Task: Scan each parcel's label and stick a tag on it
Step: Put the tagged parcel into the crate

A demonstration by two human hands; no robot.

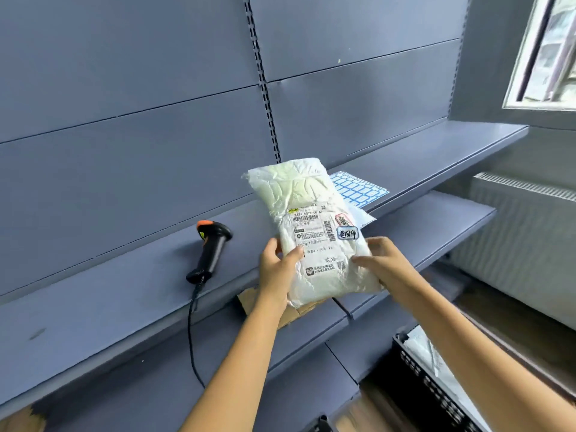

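The parcel, a flat white plastic bag, is held by both hands above the front edge of the grey-blue shelf. Its far end is tilted up towards the back panel, and its near end hangs out past the shelf edge. The left hand grips the near left side of the parcel, with the thumb lying on top beside the printed label and the other fingers hidden under the bag. The right hand holds the near right side, with the thumb and the curled fingers closed on the edge of the bag; it is a little blurred. At the right edge of the label there is a blue-rimmed tag with handwriting on it, and just above it a red-rimmed tag. The scanner, black with an orange top, lies on the shelf to the left of the parcel, near the front edge, and its cable goes down over this edge. A sheet of blue tags lies on the shelf behind the parcel, partly covered by it. Below the shelf edge a brown cardboard box shows under the left wrist. In the lower right corner stands a black crate with white bags in it.
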